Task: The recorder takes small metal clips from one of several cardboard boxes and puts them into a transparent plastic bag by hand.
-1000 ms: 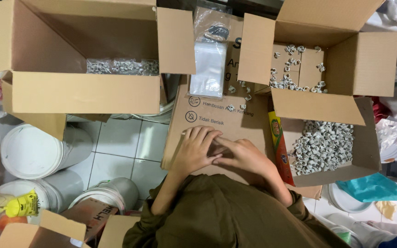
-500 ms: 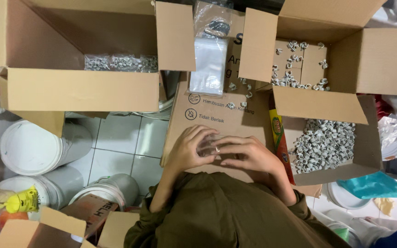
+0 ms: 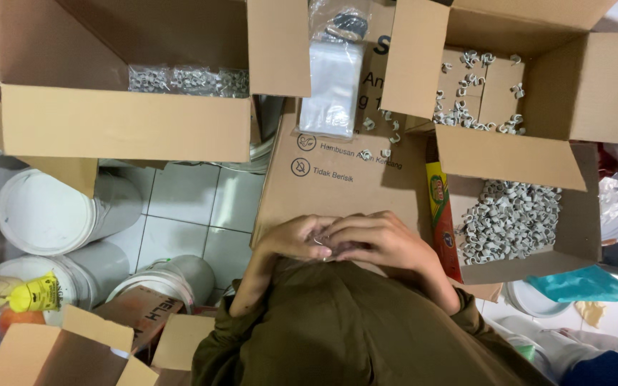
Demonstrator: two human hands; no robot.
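Observation:
My left hand [image 3: 293, 238] and my right hand [image 3: 383, 239] are pressed together at the near edge of a flat cardboard box [image 3: 337, 179], close to my olive shirt. Their fingers curl around a small clear item [image 3: 320, 243], mostly hidden; I cannot tell exactly what it is. To the right, an open box [image 3: 574, 236] holds a heap of grey cable clips [image 3: 509, 218]. A stack of clear plastic bags [image 3: 334, 86] lies at the far end of the flat box, with a few loose clips [image 3: 384, 132] beside it.
A large open box [image 3: 123, 125] at the left holds filled clear packs of clips [image 3: 180, 78]. Another open box [image 3: 581, 86] at the upper right has scattered clips [image 3: 473, 93]. White buckets [image 3: 44, 211] stand on the tiled floor [image 3: 187, 207]. A yellow-red packet [image 3: 441, 214] lies beside the clip box.
Both hands have drawn back toward my body along the flat box and closed tighter together around the small item.

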